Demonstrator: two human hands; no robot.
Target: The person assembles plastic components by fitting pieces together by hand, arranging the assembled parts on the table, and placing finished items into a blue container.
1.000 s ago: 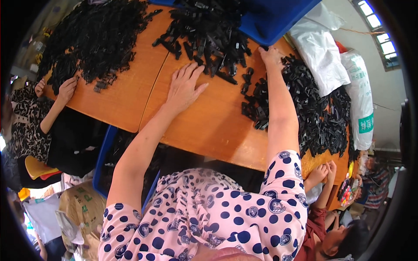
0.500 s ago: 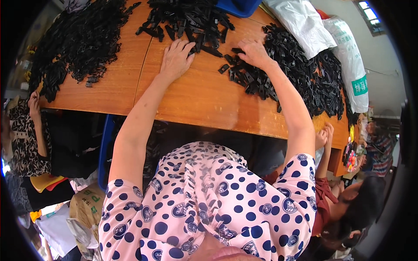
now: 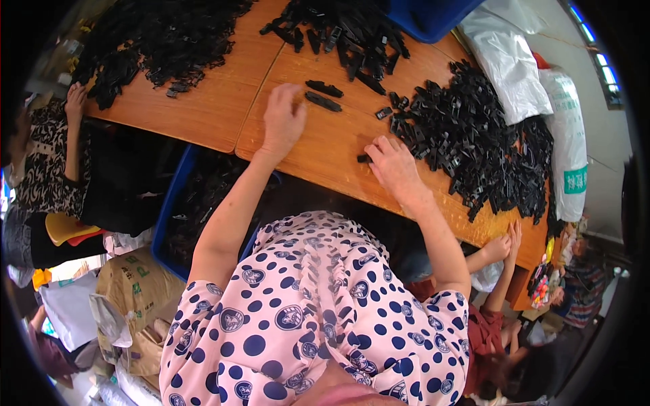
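Observation:
My left hand point(image 3: 282, 123) is over the wooden table, slightly blurred, its thumb apart from the fingers and nothing visible in it. Just to its right lie two long black plastic pieces point(image 3: 323, 101), side by side and apart from each other. My right hand point(image 3: 394, 166) is low over the table near its front edge, fingers bent and closed on a small black plastic piece point(image 3: 364, 158) that shows at the fingertips. Right of that hand spreads a heap of small black plastic pieces point(image 3: 474, 145). Longer black pieces point(image 3: 352, 34) are piled at the far middle.
Another black heap point(image 3: 162, 40) covers the far left of the table point(image 3: 223, 115). A blue bin point(image 3: 433, 20) and white plastic bags point(image 3: 504, 61) stand at the back right. Below the table edge is a blue crate point(image 3: 169, 210). Other people's hands point(image 3: 504, 247) rest at the right edge and the left.
Both hands have drawn back toward me, the right from the heap with a small piece. Two long pieces now lie uncovered by the left hand. The view has shifted.

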